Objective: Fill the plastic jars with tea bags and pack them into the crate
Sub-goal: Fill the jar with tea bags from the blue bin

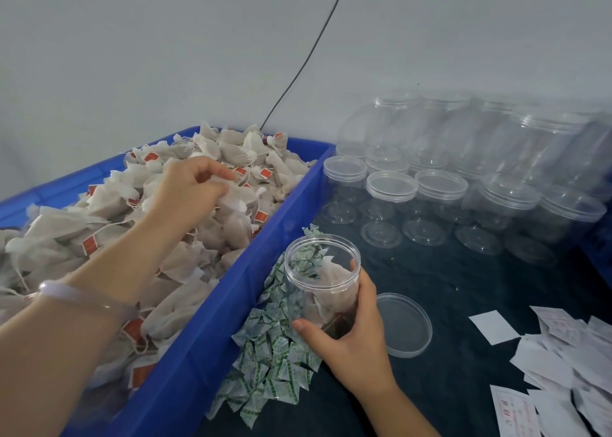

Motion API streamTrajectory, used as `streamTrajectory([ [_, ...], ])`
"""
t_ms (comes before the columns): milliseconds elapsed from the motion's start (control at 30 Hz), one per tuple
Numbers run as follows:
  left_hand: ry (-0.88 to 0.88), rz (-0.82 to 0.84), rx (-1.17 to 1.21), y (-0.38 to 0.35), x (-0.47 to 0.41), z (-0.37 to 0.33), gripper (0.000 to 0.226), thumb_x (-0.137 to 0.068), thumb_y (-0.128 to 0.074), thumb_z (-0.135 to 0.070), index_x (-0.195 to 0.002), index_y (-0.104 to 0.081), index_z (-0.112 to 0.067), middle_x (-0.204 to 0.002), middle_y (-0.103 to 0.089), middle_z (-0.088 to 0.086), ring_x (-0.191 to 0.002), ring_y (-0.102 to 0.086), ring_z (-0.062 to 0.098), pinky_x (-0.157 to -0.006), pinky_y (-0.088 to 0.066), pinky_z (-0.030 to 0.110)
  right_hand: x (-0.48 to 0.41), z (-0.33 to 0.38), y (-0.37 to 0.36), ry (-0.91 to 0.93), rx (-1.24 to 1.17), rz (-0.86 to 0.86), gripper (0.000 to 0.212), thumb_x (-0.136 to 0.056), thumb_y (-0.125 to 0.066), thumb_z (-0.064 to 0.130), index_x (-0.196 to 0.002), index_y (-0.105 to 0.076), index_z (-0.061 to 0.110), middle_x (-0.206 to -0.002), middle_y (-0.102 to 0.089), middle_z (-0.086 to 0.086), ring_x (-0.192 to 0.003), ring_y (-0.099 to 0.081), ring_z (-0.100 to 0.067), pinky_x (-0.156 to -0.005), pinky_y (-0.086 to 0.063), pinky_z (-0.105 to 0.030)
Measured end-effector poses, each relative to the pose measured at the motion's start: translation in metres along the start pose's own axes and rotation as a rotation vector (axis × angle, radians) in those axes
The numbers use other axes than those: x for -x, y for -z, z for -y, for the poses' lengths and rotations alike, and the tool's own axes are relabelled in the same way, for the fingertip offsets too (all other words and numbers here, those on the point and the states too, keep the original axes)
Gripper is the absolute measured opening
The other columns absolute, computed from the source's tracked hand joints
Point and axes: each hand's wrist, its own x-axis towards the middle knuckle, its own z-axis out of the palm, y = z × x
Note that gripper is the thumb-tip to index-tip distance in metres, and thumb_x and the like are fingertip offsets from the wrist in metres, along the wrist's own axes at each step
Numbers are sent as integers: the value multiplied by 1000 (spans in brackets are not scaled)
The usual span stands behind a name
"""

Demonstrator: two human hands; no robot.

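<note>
Tea bags (185, 224): loose heap of pale filter-paper sachets with strings and small red tags, piled high in the blue crate (212, 347), which takes up the left side of the dark table (463, 304).

Left hand (190, 190): reaches over the heap, palm down, fingers curled and pinched on a sachet near the top of the pile. A pale bangle (63, 289) and a thin bracelet sit on that wrist.

Open jar (323, 284): clear plastic, lid off, upright just beside the crate's right wall, partly filled with a few tea bags. Right hand (351, 330) grips its lower half, thumb across the front, fingers wrapped round the far side.

Lid (402, 325): clear disc, lying flat on the table just right of the held jar.

Small packets (275, 354): white with green print, strewn in a band along the crate's right wall, around and below the jar's base.

Closed jars (463, 171): clear, lidded, appearing empty, standing in rows at the back right, with more stacked or lying behind them against the wall.

Paper slips (556, 367): white, some with red print, scattered at the lower right.

Cable (308, 55): thin, dark, hanging down the pale wall behind the crate.
</note>
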Motion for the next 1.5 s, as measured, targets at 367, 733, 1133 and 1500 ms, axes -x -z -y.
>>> streamTrajectory([
  [367, 109, 19, 882, 2, 18, -34, 32, -95, -45, 7, -71, -53, -13, -87, -54, 9, -80, -69, 23, -59, -59, 32, 0, -1, -1, -2, 5, -1, 96, -58, -87, 42, -131, -29, 65, -131, -52, 27, -124, -51, 1, -94, -45, -13],
  [733, -557, 509, -99, -33, 54, -39, 13, -89, -63, -10, -89, -69, -22, -97, -65, -8, -97, -59, 4, -90, -44, 16, 0, -4, -2, -11, 7, -12, 96, -59, -87, 38, -139, -34, 43, -131, -56, 15, -122, -55, -8, -96, -49, -24],
  [1133, -74, 510, -860, -32, -7, 45, 41, -88, -59, -22, -128, -56, -15, -119, -56, 13, -107, -51, 27, -89, -41, 33, 0, -2, 0, -3, 20, -4, 98, -58, -88, 44, -140, -33, 43, -132, -53, 24, -124, -51, -1, -95, -44, -13],
  [1500, -115, 296, -566, -32, -8, 44, 9, -85, -61, -16, -87, -54, -21, -78, -56, -4, -72, -58, 17, -57, -42, 23, 0, -2, -1, 11, 22, -8, 95, -58, -87, 41, -137, -35, 47, -131, -53, 25, -124, -51, 0, -95, -44, -13],
])
